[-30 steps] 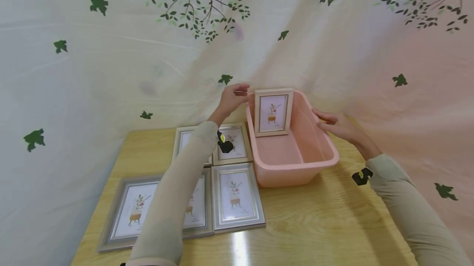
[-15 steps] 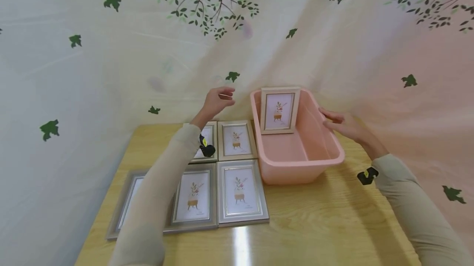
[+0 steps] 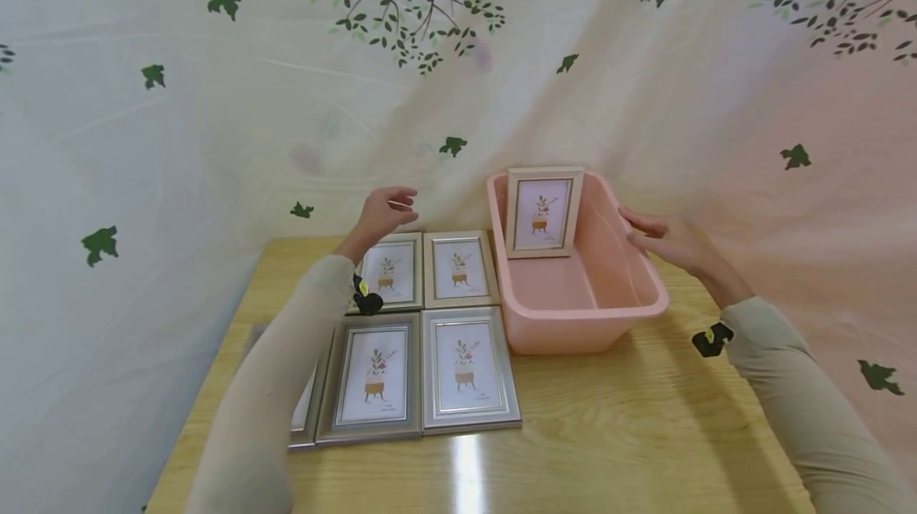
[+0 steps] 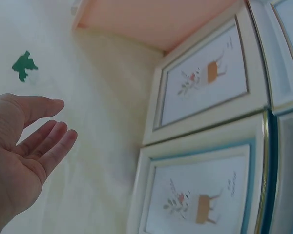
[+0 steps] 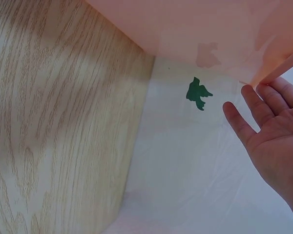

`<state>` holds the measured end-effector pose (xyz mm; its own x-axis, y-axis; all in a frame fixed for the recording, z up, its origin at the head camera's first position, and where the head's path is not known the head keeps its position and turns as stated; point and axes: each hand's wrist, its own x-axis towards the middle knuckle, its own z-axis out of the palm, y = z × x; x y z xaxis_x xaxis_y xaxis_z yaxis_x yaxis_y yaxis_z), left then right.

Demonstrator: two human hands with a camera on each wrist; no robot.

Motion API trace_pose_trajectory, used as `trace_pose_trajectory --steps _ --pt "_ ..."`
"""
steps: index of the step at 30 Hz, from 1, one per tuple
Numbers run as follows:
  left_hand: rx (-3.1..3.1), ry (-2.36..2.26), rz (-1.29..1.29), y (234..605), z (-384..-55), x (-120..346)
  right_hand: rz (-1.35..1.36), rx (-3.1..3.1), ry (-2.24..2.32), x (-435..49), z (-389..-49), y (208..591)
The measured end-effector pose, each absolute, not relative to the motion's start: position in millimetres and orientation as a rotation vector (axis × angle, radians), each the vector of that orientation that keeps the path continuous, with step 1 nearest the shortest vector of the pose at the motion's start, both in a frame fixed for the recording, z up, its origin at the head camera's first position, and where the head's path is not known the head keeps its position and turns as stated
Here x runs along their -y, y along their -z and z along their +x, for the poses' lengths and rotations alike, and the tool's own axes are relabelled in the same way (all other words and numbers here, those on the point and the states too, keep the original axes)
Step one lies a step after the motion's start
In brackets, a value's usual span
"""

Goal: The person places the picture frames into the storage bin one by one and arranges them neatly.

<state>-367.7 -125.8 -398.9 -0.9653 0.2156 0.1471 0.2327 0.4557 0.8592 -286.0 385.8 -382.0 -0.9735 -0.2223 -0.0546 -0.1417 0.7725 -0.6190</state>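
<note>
Presently, left grip (image 3: 383, 212), loosely bent, holds nothing, left of pink tub (image 3: 573, 335); right grip (image 3: 671, 243) pinches its rim (image 3: 583, 313). Flat frames (image 3: 464, 371) lie left of it, standing frame (image 3: 542, 216) inside. Better we steady rim, touch only frame edges.

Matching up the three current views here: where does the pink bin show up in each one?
Head: the pink bin sits right of centre, a picture frame propped inside.
Left wrist: only part of it, along the top edge.
Right wrist: its wall spans the upper right, the right hand at its rim.
Shared landmark: pale backdrop with green birds, in all three.
</note>
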Motion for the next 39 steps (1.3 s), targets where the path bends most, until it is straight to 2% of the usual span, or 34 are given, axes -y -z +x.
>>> trace_pose_trajectory --steps 26,39 --pt "2.759 1.554 -0.035 462 -346 216 -0.261 -2.879 0.920 -386 -287 382" --pt "2.802 1.729 0.027 478 -342 230 -0.298 -2.849 0.985 -385 -286 385"
